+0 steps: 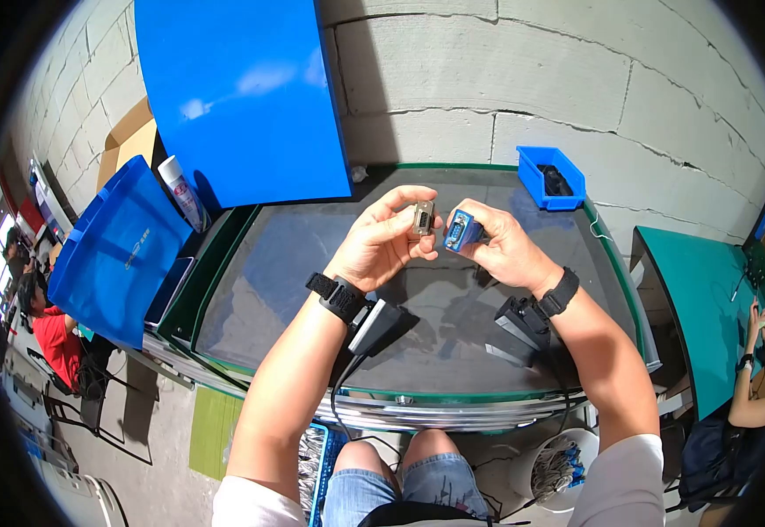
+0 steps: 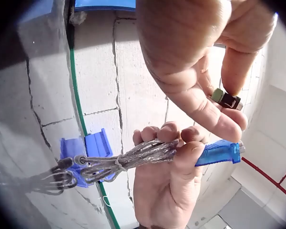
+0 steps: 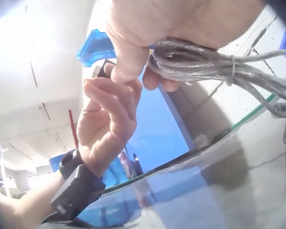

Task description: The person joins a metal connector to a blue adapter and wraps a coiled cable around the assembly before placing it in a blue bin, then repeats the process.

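Over the dark glossy table (image 1: 453, 351), my left hand (image 1: 372, 249) pinches a small D-sub connector (image 1: 423, 218) between thumb and fingers. In the left wrist view this connector has a black body with a green block (image 2: 217, 95) at one end. Just to its right, my right hand (image 1: 512, 249) grips a translucent blue serial plug (image 1: 460, 231), its pin face turned toward me. A grey cable bundle (image 2: 148, 156), tied round its middle, runs from the right hand's grasp. The connector and plug are held close together, a small gap between them in the head view.
At the back right corner stands a small blue bin (image 1: 569, 203) with black items inside. A large blue panel (image 1: 242, 105) leans at the back left, near a spray can (image 1: 184, 195) and a blue tub (image 1: 110, 272). Another person's arm (image 1: 756, 395) rests by a green table (image 1: 694, 325).
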The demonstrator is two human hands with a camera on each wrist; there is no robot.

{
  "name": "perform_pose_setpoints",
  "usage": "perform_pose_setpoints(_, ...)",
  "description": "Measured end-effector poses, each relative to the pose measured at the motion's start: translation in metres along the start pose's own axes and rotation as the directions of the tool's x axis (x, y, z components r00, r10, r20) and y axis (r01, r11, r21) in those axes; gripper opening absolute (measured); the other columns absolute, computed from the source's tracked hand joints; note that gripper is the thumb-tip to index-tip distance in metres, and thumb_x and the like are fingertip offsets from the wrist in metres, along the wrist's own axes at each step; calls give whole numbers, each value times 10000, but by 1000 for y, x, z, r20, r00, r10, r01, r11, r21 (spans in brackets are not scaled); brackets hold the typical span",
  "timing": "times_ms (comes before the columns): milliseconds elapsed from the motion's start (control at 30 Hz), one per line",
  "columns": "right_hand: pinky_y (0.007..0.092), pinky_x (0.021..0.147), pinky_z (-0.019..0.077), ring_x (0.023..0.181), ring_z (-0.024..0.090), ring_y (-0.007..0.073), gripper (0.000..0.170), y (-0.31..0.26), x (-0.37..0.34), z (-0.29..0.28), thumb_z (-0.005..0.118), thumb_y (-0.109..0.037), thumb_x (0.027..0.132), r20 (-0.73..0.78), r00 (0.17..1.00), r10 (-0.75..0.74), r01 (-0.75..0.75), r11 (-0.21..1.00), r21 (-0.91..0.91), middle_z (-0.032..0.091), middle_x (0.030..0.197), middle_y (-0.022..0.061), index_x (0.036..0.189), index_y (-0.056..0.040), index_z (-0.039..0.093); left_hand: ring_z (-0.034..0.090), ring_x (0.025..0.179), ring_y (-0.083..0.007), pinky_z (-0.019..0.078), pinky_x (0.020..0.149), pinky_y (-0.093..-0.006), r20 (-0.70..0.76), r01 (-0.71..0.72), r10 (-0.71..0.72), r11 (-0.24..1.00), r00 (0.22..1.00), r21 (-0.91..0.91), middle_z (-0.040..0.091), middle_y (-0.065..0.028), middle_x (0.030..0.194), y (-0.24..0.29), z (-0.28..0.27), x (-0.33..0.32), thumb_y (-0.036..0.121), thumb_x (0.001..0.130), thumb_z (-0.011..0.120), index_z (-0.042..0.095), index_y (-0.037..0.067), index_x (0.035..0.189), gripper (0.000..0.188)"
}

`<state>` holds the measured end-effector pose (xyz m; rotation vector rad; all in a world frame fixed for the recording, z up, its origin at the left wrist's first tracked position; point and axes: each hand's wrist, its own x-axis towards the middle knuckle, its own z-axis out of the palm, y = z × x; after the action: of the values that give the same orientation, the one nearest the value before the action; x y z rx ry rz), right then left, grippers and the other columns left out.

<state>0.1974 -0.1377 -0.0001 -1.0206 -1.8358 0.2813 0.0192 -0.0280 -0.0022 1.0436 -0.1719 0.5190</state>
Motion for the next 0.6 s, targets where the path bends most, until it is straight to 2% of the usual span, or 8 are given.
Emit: perform_pose_setpoints(600, 301, 711, 455, 797, 564, 179, 255, -2, 0, 0, 631, 49, 749, 6, 1000, 12, -12, 1000, 10, 553, 862, 62, 976, -33, 550, 620, 739, -162, 547, 687, -312, -4, 0, 0, 996, 1000, 85, 569, -121, 985, 0, 3, -1, 162, 870, 597, 494, 52, 1187, 351)
